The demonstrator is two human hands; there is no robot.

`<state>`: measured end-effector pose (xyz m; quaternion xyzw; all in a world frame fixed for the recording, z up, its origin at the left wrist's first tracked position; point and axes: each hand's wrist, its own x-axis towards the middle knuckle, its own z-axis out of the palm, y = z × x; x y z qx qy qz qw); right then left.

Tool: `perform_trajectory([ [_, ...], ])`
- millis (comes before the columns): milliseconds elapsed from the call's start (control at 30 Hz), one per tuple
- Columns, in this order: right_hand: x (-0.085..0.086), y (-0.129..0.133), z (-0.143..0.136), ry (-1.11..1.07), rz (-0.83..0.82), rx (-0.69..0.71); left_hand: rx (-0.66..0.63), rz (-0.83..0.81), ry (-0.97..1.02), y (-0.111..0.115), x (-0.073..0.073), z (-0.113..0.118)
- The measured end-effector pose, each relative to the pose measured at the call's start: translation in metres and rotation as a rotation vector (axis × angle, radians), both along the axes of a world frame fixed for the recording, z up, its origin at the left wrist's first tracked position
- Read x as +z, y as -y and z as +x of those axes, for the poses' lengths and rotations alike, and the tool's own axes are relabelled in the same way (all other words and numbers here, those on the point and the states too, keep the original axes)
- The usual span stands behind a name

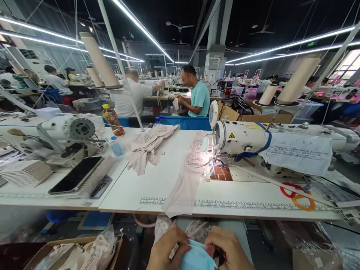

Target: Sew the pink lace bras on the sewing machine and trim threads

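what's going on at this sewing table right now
The person's left hand and right hand hold a pale blue item, apparently a face mask, in front of the table. A beige lace piece lies untouched at the sewing machine's lit needle area. Another beige piece lies left of it.

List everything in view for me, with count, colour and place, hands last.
Near sewing machines: at least two, white, tabletop left and right
Large thread cones: four, beige, stands left and right
Garment pieces: two groups, beige, tabletop centre
Bottle: one, brown, yellow cap, left
Phone: one, black, left
Stacked pads: one stack, cream, far left
Paper sheet: one, white, on right machine
Scissor handles: two loops, red and orange, right
Open box: one, brown, lower left
Background people: several, mostly pale tops
Light-blue mask: one, between hands
Left hand, right hand: bottom centre
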<state>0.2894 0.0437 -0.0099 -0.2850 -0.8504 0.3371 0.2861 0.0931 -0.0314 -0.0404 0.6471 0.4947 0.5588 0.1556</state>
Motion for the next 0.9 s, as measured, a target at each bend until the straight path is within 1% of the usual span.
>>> perform_trajectory([
  [67,-0.004,0.001,0.001,0.018,-0.001,-0.002,0.010,-0.027,-0.048,0.001,-0.004,-0.004],
  [167,-0.012,0.000,0.000,0.081,0.075,-0.048,0.011,-0.055,-0.116,0.002,-0.007,-0.009],
  [233,-0.014,0.001,0.001,0.081,0.151,-0.078,0.020,-0.080,-0.120,0.003,-0.003,-0.009],
  [300,-0.012,0.004,0.003,0.040,0.184,-0.069,0.047,-0.120,-0.017,0.005,0.005,-0.005],
  [367,-0.007,0.008,0.006,-0.001,0.151,-0.054,0.060,-0.181,0.181,0.006,0.014,0.002],
  [400,-0.005,0.009,0.007,-0.014,0.125,-0.059,0.004,-0.230,0.269,0.007,0.018,0.005],
  [433,-0.003,0.010,0.008,-0.022,0.097,-0.065,-0.051,-0.314,0.284,0.008,0.019,0.008],
  [467,-0.002,0.010,0.007,-0.023,0.070,-0.067,-0.083,-0.401,0.257,0.008,0.019,0.009],
  [533,-0.004,0.009,0.004,0.013,0.021,-0.063,-0.057,-0.542,0.242,0.011,0.015,0.010],
  [600,-0.010,0.008,0.000,0.070,-0.020,-0.037,0.044,-0.609,0.249,0.017,0.007,0.004],
  [667,-0.018,0.006,-0.004,0.120,-0.043,0.009,0.158,-0.643,0.253,0.024,-0.001,-0.013],
  [733,-0.023,0.004,-0.006,0.162,-0.048,0.050,0.284,-0.691,0.244,0.033,-0.010,-0.045],
  [800,-0.026,0.004,-0.007,0.178,-0.045,0.025,0.457,-0.760,0.218,0.044,-0.017,-0.088],
  [900,-0.026,0.006,-0.005,0.155,-0.051,-0.034,0.838,-0.851,0.131,0.072,-0.024,-0.157],
])
